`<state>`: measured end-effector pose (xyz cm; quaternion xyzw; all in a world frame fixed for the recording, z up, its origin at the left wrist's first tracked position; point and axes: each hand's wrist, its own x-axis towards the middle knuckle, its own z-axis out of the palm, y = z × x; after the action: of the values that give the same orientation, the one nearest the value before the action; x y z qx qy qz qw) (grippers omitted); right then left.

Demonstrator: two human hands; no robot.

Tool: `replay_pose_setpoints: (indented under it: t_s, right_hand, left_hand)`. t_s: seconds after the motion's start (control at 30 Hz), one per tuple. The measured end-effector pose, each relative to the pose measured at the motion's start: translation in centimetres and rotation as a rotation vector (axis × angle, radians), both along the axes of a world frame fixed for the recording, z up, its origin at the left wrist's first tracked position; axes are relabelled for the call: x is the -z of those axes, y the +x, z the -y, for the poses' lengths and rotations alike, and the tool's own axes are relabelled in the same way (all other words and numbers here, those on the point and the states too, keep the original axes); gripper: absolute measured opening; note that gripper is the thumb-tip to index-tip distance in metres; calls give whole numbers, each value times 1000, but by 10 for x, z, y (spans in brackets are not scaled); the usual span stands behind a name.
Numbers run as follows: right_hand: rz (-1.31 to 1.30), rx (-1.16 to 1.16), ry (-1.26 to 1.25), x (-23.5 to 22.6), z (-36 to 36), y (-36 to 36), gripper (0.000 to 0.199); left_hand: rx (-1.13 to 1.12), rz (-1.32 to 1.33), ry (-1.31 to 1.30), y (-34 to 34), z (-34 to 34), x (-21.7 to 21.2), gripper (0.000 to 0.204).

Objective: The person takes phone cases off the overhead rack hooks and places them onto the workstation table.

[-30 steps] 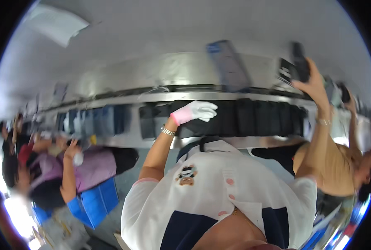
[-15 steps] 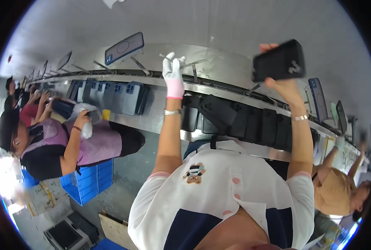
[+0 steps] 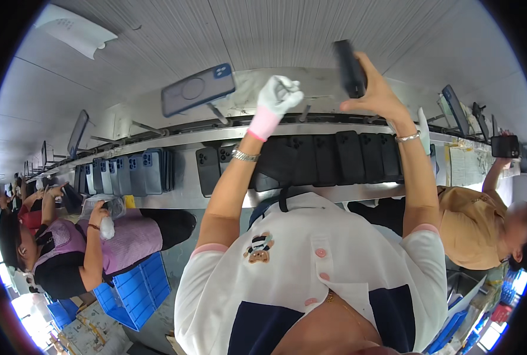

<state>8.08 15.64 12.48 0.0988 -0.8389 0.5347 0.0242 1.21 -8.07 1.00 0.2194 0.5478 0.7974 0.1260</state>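
My left hand (image 3: pixel 280 96) wears a white glove with a pink cuff. Its fingers are curled together above the conveyor rail, near an upright metal holder post (image 3: pixel 304 112); whatever they may hold is hidden. Bare and raised on the right, my right hand (image 3: pixel 383 92) grips a black phone case (image 3: pixel 351 70) by its edge, turned nearly side-on and slightly blurred. Below my hands, a row of black phone cases (image 3: pixel 325 158) lies overlapping on the metal ledge. To the left of my glove, a dark-rimmed translucent phone case (image 3: pixel 197 89) with a ring mark sits tilted on a holder.
A metal conveyor rail (image 3: pixel 180 129) with holder posts crosses in front of me. Bluish phone cases (image 3: pixel 151 171) stand in a row at left, beside a co-worker in purple (image 3: pixel 127 234). Another co-worker in tan (image 3: pixel 467 228) is at right. A blue crate (image 3: pixel 136 293) stands lower left.
My left hand has moved right, and the thin rod seen at its fingers no longer shows. The phone case in my right hand has turned from face-on to edge-on and shifted left.
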Motion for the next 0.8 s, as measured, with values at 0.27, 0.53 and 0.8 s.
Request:
replay_pose_setpoints:
  t_s: [0.27,0.53,0.8]
  right_hand:
    - [-50,-2,917,2,-50,0,90]
    - [-262,487,740,11,-181,29,98]
    - [-242,314,116,-7,-80,17,78]
  left_hand:
    - [-16,-373,-415,10,-121,4,45]
    - [497,91,-434,42,-73,56,49]
    - [-153,319,-202,43,151,72,38]
